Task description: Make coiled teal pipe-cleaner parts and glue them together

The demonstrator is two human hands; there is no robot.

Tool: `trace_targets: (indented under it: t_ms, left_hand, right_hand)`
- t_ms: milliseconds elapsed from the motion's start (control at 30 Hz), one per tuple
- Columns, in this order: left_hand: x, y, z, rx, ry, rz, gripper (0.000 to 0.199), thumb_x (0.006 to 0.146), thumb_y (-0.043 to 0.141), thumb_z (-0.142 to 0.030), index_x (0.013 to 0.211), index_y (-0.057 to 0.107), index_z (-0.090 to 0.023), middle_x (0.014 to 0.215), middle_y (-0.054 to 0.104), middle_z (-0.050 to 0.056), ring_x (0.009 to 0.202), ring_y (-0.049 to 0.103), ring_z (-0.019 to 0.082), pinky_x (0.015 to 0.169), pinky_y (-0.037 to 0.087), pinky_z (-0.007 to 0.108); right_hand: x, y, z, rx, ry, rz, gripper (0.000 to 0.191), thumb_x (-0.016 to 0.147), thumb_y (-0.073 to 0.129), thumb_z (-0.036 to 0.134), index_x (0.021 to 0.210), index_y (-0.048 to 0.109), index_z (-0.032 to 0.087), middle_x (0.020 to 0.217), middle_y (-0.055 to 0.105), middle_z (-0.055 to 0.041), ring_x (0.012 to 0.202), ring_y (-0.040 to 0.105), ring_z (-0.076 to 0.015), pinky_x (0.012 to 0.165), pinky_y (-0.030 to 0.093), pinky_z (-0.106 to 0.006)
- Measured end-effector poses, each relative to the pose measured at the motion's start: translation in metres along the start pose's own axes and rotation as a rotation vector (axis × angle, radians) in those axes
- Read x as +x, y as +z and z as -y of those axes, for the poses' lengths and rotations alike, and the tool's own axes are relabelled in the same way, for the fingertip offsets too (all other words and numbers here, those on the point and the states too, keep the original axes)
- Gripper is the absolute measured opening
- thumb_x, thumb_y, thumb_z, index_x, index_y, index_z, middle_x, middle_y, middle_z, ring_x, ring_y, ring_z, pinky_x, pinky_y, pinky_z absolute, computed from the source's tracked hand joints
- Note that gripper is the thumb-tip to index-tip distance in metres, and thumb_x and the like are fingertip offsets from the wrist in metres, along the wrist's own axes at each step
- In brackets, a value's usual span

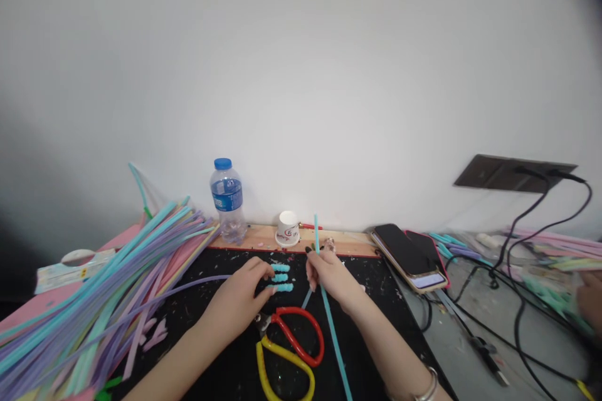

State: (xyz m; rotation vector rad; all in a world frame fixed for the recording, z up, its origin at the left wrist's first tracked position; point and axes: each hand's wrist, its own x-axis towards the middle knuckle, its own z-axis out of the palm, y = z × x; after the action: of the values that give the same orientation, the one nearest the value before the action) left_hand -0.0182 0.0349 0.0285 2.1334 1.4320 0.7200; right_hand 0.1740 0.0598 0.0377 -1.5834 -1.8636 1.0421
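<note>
My left hand (247, 285) is curled at the left ends of three short, coiled light-blue pipe cleaner pieces (282, 277), thumb at the lowest one and fingers at the upper ones. They lie side by side on the black mat (226, 351). In my right hand (327, 272), thumb and fingers pinch a long light-blue pipe cleaner (335, 338), which runs up past the fingers and down toward me. Between my forearms lie scissors (301, 348) with one red and one yellow handle, their blades pointing up-left and partly hidden by my left hand.
On the left is a big bundle of pastel pipe cleaners (117, 288). A water bottle (227, 200) and a paper cup (287, 229) stand by the wall. Phones (409, 257), black cables (515, 301) and more pipe cleaners lie right. Another person's hand (590, 301) shows at the right edge.
</note>
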Motion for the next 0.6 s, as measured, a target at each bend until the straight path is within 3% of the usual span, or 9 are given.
trace_targets:
  t_ms: [200, 400, 500, 600]
  left_hand:
    - [0.005, 0.013, 0.017, 0.018, 0.003, 0.093, 0.001, 0.071, 0.054, -0.020, 0.071, 0.053, -0.021, 0.083, 0.052, 0.000, 0.068, 0.053, 0.016, 0.060, 0.037, 0.024]
    - [0.005, 0.008, 0.019, -0.097, -0.011, 0.096, 0.006, 0.072, 0.050, -0.017, 0.067, 0.050, -0.021, 0.064, 0.055, -0.003, 0.062, 0.053, 0.016, 0.057, 0.037, 0.023]
    - [0.006, 0.006, 0.018, -0.217, -0.031, 0.072, 0.002, 0.074, 0.050, -0.019, 0.074, 0.051, -0.021, 0.068, 0.058, -0.002, 0.066, 0.056, 0.016, 0.061, 0.041, 0.024]
    - [0.007, 0.007, 0.017, -0.403, -0.060, 0.020, 0.012, 0.075, 0.052, -0.023, 0.086, 0.050, -0.020, 0.074, 0.059, -0.001, 0.072, 0.059, 0.016, 0.065, 0.045, 0.026]
  right_hand:
    - [-0.023, -0.035, -0.021, -0.232, 0.090, -0.111, 0.040, 0.089, 0.026, 0.024, 0.065, 0.057, 0.015, 0.056, 0.061, -0.0042, 0.051, 0.057, -0.0139, 0.050, 0.039, -0.021]
    - [-0.030, -0.075, -0.036, -0.519, 0.235, -0.314, 0.025, 0.088, 0.034, 0.026, 0.091, 0.056, 0.015, 0.082, 0.066, -0.0135, 0.079, 0.062, -0.0242, 0.061, 0.038, -0.028]
    - [-0.031, -0.081, -0.042, -0.630, 0.328, -0.356, 0.022, 0.085, 0.038, 0.026, 0.090, 0.057, 0.016, 0.080, 0.065, -0.0156, 0.077, 0.063, -0.0297, 0.059, 0.038, -0.032]
    - [-0.033, -0.079, -0.044, -0.697, 0.373, -0.382, 0.018, 0.081, 0.044, 0.024, 0.091, 0.056, 0.016, 0.082, 0.064, -0.0154, 0.077, 0.063, -0.0309, 0.060, 0.039, -0.033]
